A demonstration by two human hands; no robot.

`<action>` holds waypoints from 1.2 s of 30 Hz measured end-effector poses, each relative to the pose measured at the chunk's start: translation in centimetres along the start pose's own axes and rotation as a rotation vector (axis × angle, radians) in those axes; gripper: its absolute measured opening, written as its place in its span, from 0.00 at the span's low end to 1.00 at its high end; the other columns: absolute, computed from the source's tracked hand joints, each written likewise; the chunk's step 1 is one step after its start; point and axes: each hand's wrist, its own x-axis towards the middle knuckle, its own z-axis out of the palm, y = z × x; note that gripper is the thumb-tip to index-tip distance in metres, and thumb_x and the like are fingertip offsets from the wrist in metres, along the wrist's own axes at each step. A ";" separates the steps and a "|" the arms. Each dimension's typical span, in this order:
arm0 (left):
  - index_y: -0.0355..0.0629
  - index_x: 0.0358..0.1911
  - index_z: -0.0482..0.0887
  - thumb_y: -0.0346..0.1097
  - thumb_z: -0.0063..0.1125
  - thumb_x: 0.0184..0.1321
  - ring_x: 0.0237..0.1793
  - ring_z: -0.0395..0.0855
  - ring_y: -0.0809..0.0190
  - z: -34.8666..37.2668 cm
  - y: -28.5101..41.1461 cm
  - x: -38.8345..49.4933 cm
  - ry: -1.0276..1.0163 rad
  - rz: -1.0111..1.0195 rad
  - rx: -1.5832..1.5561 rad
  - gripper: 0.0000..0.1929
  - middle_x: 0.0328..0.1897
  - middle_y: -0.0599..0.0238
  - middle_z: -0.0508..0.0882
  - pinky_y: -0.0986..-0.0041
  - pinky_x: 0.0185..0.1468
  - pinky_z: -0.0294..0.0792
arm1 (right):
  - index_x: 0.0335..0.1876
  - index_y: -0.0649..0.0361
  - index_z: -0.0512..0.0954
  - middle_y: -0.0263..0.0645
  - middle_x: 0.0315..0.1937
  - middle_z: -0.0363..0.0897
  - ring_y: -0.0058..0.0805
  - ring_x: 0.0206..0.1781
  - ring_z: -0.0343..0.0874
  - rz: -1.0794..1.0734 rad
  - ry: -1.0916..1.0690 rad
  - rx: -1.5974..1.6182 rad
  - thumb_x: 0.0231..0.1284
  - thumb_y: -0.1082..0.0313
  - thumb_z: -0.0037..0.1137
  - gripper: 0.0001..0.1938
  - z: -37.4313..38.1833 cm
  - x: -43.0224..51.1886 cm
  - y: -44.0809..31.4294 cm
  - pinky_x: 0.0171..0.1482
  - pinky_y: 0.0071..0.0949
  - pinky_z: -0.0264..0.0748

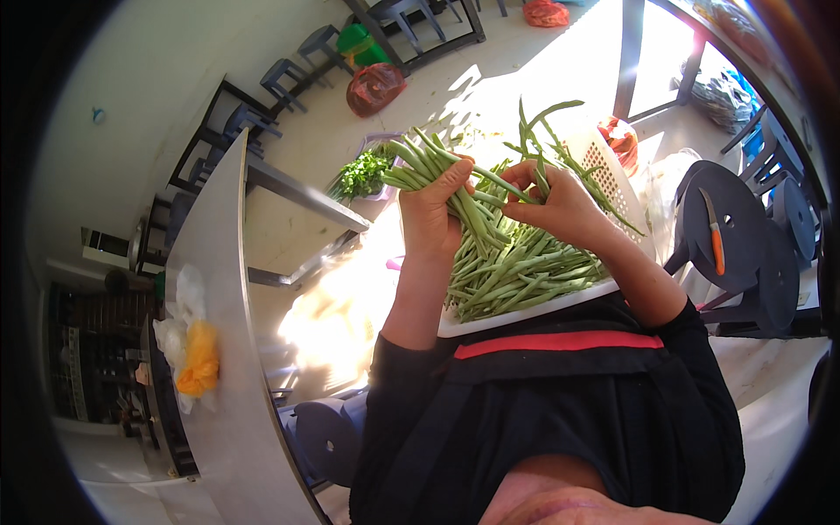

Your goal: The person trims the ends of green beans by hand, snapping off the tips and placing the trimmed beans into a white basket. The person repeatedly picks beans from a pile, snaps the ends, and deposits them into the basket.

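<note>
My left hand (433, 207) grips a thick bunch of long green beans (420, 161), whose ends stick out on both sides of the fist. Beside it my right hand (548, 200) pinches one or more beans between thumb and fingers; the exact number is hard to make out. Below both hands lies a heap of loose green beans (525, 275) in a white perforated plastic basket (610, 174). Some longer beans (545, 128) rise behind my right hand and trail over toward the basket's right side.
A knife with an orange handle (717, 246) lies on a dark plastic stool (695, 210) at right. Leafy greens (364, 172) fill a tub on the floor. A table (230, 315) at left bears plastic bags (197, 357). A red bag (375, 88) sits farther back.
</note>
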 end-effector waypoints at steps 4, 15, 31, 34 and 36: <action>0.38 0.38 0.81 0.26 0.67 0.57 0.26 0.80 0.67 -1.9 0.3 1.4 0.153 0.054 -0.044 0.08 0.31 0.64 0.83 0.77 0.29 0.73 | 0.45 0.62 0.83 0.27 0.27 0.77 0.12 0.27 0.71 0.023 0.031 -0.011 0.56 0.62 0.66 0.15 -0.3 -0.6 -0.3 0.30 0.19 0.67; 0.38 0.40 0.81 0.25 0.70 0.54 0.25 0.80 0.65 -2.9 -1.1 2.3 0.329 0.067 -0.046 0.12 0.31 0.65 0.82 0.75 0.29 0.74 | 0.38 0.65 0.82 0.41 0.31 0.82 0.33 0.33 0.81 -0.396 0.173 -0.355 0.62 0.69 0.61 0.07 0.8 -1.3 -0.4 0.39 0.28 0.76; 0.37 0.41 0.81 0.33 0.63 0.62 0.31 0.82 0.66 -2.7 -2.6 2.4 0.064 -0.373 -0.326 0.09 0.33 0.64 0.85 0.74 0.37 0.77 | 0.33 0.64 0.81 0.22 0.21 0.73 0.07 0.26 0.66 -0.119 0.063 0.192 0.57 0.73 0.59 0.03 0.5 -1.8 -1.2 0.28 0.14 0.62; 0.36 0.46 0.78 0.34 0.62 0.61 0.28 0.81 0.67 -3.5 -1.2 1.9 -0.136 -0.510 -0.205 0.13 0.31 0.64 0.84 0.77 0.32 0.75 | 0.37 0.63 0.81 0.25 0.25 0.76 0.09 0.30 0.71 -0.101 0.276 -0.039 0.58 0.73 0.59 0.04 -0.6 -0.9 -1.2 0.32 0.15 0.67; 0.35 0.43 0.80 0.32 0.65 0.57 0.23 0.80 0.67 -3.7 -0.4 1.4 -0.135 -0.583 -0.025 0.13 0.28 0.63 0.84 0.78 0.28 0.72 | 0.42 0.59 0.82 0.29 0.36 0.78 0.15 0.34 0.76 -0.151 0.335 -0.227 0.57 0.77 0.59 0.09 -1.3 -0.6 -1.1 0.35 0.18 0.70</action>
